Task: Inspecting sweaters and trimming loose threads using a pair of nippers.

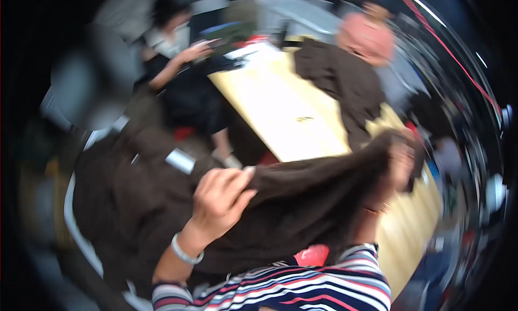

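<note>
A dark brown cloth garment (307, 203) is stretched between my two hands, in front of my striped top. My left hand (218, 200), with a pale bangle at the wrist, pinches its upper edge between thumb and fingers. At the other end my right hand (402, 162) is raised higher and grips the cloth; motion blurs its fingers. More brown cloth (124, 192) lies heaped on the left, where a white tag (181, 161) shows. Whether that heap and the held piece are one cannot be told.
A pale wooden table (280, 100) stretches ahead, bearing another brown garment (350, 79) and a small dark item (305, 118). A person (172, 52) sits at the far left, and another in pink (367, 38) is beyond the table. A grey blurred object (97, 76) hangs at upper left.
</note>
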### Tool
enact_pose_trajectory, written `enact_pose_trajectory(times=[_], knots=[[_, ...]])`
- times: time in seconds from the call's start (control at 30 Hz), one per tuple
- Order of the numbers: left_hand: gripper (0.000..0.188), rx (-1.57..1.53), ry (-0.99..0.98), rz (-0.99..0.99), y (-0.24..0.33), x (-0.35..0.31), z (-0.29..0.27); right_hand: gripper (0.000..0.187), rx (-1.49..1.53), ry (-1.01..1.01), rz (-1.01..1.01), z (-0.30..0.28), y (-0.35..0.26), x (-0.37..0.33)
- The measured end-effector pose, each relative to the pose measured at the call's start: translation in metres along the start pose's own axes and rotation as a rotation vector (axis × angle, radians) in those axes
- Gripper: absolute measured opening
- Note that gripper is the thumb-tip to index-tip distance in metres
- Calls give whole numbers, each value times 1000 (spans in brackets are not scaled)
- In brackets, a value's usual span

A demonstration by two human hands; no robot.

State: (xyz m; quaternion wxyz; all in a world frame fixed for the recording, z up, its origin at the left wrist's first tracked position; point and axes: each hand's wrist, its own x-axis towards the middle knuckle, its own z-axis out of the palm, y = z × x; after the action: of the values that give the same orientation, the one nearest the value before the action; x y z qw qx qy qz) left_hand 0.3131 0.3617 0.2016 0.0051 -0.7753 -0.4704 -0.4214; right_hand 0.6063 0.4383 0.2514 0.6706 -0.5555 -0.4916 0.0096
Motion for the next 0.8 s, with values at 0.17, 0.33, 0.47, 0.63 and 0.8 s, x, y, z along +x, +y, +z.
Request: enact_pose_trajectory(times=[0.17, 0.33, 0.47, 0.63, 0.8], knots=[[113, -317, -500, 82, 30, 2, 72, 17, 970, -1061, 301, 25, -48, -49], [59, -586, -211, -112, 22, -7, 126, 28, 879, -1016, 86, 28, -29, -46], [41, -979, -51, -538, 10, 22, 124, 80, 655, -927, 177, -16, 33, -28], [47, -1686, -357, -893, 46, 51, 132, 92, 737, -856, 304, -24, 45, -94], [46, -1124, -328, -509, 60, 75, 162, 68, 845, -705, 539, -28, 94, -100]])
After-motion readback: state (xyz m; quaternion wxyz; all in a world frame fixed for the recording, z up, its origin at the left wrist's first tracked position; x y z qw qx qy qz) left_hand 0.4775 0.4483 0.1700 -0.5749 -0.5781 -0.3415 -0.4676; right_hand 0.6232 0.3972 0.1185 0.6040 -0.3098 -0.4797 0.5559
